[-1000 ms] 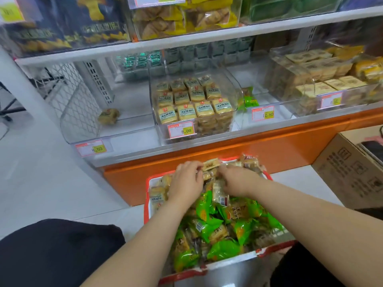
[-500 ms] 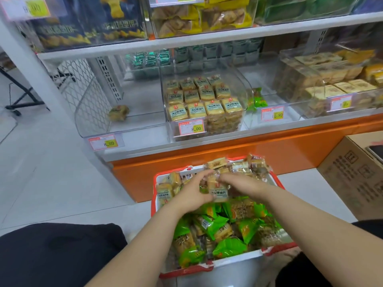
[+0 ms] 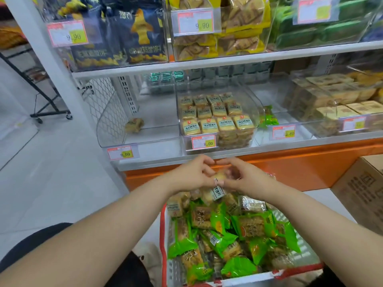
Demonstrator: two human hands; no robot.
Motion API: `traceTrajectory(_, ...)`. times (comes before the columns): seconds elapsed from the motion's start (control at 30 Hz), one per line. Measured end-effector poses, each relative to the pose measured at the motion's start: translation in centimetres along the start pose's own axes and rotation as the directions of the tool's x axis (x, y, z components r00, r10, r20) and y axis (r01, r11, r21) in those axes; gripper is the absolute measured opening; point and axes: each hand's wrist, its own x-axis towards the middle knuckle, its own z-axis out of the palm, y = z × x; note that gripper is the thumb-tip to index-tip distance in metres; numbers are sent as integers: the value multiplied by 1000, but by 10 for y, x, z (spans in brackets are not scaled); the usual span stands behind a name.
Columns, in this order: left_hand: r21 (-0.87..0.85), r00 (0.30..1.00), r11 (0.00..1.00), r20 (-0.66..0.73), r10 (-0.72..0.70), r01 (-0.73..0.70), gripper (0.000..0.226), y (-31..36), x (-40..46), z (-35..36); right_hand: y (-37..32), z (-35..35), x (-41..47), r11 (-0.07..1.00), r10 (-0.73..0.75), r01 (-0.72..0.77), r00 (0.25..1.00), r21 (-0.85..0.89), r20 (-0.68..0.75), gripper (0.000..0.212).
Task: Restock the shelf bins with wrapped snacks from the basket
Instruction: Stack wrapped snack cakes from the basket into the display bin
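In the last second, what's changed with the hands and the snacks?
Both hands, left hand and right hand, have risen from the basket toward the shelf, gripping a cluster of yellow snacks between them. The green snacks stay in the basket; the bins look unchanged.

Both bare forearms are reaching forward and angling inward. The left hand [image 3: 191,175] and right hand [image 3: 241,176] are meeting, fingers curling toward each other, pinching a small wrapped snack [image 3: 220,176] between them.
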Motion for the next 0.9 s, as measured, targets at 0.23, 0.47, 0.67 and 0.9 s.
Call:
traceTrajectory(0.23,-289,975,957,-221,-30,-36,34,20,3,-41,-40,5,9,951,-167,111,969,-288,-180,92)
traceTrajectory(0.47,-423,950,905,-301,-89,-49,37,19,21,-60,-56,-1,51,927,-193,137,973,-349,-129,91)
traceTrajectory(0.67,47,741,994,-664,101,-94,31,8,47,-84,-59,-28,113,953,-188,108,943,-284,-274,74)
traceTrajectory(0.9,233,848,970,-526,66,69,52,-9,65,-99,-46,-47,197,939,-66,-18,970,-345,-232,69)
